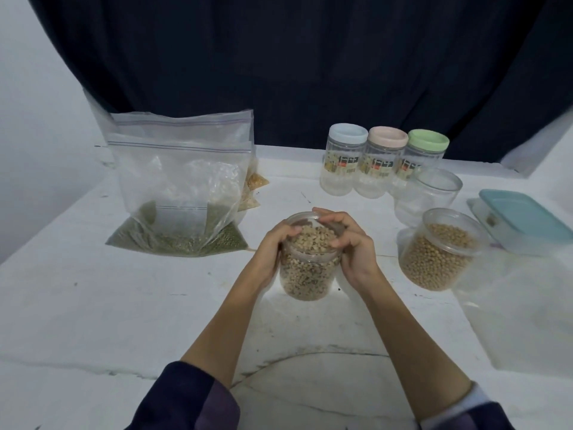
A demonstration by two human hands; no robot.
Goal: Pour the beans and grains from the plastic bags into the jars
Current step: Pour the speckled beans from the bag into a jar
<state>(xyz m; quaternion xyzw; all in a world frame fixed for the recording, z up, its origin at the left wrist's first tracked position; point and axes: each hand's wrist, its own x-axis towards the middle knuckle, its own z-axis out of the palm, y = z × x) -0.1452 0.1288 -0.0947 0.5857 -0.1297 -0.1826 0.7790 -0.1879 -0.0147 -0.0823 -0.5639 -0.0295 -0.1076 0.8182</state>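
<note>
White bench (93,305), scuffed and cracked, with a curved crack line nearer than the hands. Dark curtain (294,57) hanging along its far edge. Far right of the hands, a clear lidded box (524,225) with a teal lid. Pale wall (31,119) at far left.

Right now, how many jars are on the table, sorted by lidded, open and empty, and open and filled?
Lidded, empty: 3, with blue lid, pink lid, green lid
Open, empty: 1, the clear jar
Open, filled: 2, the jar of speckled beans and the jar of tan beans
Total: 6 jars
</note>
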